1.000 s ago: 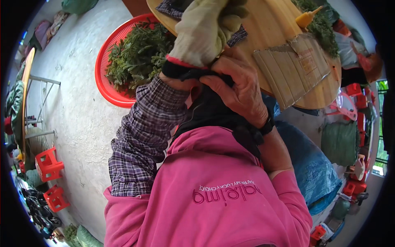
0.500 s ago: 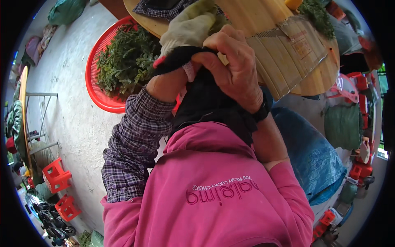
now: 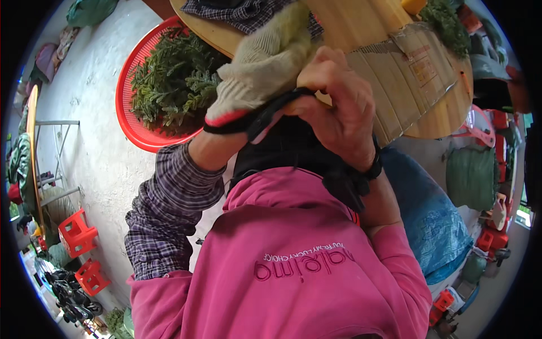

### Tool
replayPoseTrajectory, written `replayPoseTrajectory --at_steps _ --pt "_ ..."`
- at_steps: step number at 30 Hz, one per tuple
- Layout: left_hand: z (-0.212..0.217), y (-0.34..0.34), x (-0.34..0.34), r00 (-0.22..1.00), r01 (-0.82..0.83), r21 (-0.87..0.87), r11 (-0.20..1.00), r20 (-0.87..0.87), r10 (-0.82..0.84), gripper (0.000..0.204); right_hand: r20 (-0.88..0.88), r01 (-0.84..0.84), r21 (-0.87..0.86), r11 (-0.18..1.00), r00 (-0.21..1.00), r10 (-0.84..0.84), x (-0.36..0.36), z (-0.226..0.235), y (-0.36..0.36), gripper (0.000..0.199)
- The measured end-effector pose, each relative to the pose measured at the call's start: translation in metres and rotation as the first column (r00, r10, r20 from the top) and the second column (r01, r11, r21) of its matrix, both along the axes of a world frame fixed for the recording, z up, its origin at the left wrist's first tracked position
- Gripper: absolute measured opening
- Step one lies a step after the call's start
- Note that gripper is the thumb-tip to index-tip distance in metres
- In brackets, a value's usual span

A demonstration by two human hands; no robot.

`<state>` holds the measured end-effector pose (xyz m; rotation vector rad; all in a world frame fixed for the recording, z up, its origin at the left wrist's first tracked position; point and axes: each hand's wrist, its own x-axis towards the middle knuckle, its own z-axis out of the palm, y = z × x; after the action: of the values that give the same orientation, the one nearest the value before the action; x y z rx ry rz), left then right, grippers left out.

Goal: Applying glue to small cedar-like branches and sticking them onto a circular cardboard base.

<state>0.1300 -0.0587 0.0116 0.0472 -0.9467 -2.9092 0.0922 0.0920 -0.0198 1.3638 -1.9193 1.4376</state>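
Observation:
My left hand (image 3: 262, 62) wears an off-white knitted glove with a red cuff edge, over a plaid oversleeve (image 3: 175, 209). A black strap (image 3: 254, 120) runs around that wrist at the glove's cuff. My bare right hand (image 3: 341, 107), with a dark band on its wrist, pinches the strap's end between thumb and fingers and holds it out from the left wrist. The gloved fingertips are blurred and partly turned away, so their grip does not show. Beyond the left hand, plaid cloth (image 3: 248, 14) lies on the wooden table (image 3: 350, 22).
A red plastic basket (image 3: 125, 113) heaped with green artificial fir sprigs (image 3: 175, 85) stands left of the table. Flattened cardboard (image 3: 401, 73) covers the table's right part. Blue sheeting (image 3: 423, 220) is at my right. Red stools (image 3: 77, 233) stand at far left.
Both hands have moved slightly apart. The black piece, bunched over the wrist before, now lies as a narrower strap along the cuff, and more of the glove shows.

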Motion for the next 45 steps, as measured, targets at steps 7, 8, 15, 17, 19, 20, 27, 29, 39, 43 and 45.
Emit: replayPoseTrajectory --at_steps 7,8,15,17,19,20,27,29,39,43,45 --pt "-0.005 0.004 -0.023 0.978 0.11 0.08 0.991 -0.189 -0.094 0.065 -0.102 -0.064 0.065 0.996 0.992 0.07 -0.004 0.013 -0.006 0.021" --pt "-0.006 0.007 -0.021 0.969 0.136 0.088 0.987 -0.218 -0.114 0.066 0.018 0.104 -0.037 0.994 0.994 -0.103 -0.014 0.023 -0.001 0.023" --pt "-0.008 0.009 -0.034 0.906 0.188 0.116 0.975 -0.403 -0.127 0.068 0.174 0.359 0.374 0.855 0.879 -0.444 -0.056 0.03 0.0 0.032" --pt "-0.01 0.012 -0.029 0.947 0.096 0.254 0.962 -0.32 -0.01 0.063 -0.059 0.467 0.347 0.814 0.877 -0.477 -0.072 0.023 -0.004 0.031" --pt "0.013 0.02 -0.026 0.979 0.101 0.515 0.851 -0.203 0.006 0.06 -0.173 0.522 0.334 0.785 0.853 -0.493 -0.09 0.025 -0.007 0.031" --pt "0.028 0.023 -0.024 0.997 0.062 0.732 0.678 -0.081 -0.005 0.057 -0.167 0.538 0.311 0.783 0.842 -0.512 -0.1 0.031 -0.007 0.029" --pt "-0.001 0.007 -0.041 0.996 0.046 0.73 0.682 -0.082 0.021 0.054 0.23 0.14 -0.092 0.986 0.966 -0.116 -0.121 0.03 -0.032 0.026" --pt "-0.024 -0.013 -0.05 0.987 0.049 0.174 0.983 -0.158 -0.021 0.058 0.08 0.115 0.167 0.979 0.988 -0.13 -0.102 0.051 -0.035 0.025" --pt "-0.008 0.002 -0.054 0.97 0.163 0.223 0.961 -0.213 -0.115 0.081 -0.105 0.309 0.224 0.924 0.951 -0.292 -0.145 0.052 -0.044 0.022" --pt "-0.016 -0.014 -0.053 0.986 0.162 0.077 0.984 0.023 -0.164 0.078 -0.17 0.253 0.03 0.967 0.955 -0.244 -0.181 0.063 -0.046 0.02" --pt "-0.022 -0.016 -0.056 0.971 0.189 0.017 0.982 0.146 -0.189 0.077 -0.201 0.359 0.107 0.927 0.921 -0.333 -0.195 0.071 -0.047 0.02"
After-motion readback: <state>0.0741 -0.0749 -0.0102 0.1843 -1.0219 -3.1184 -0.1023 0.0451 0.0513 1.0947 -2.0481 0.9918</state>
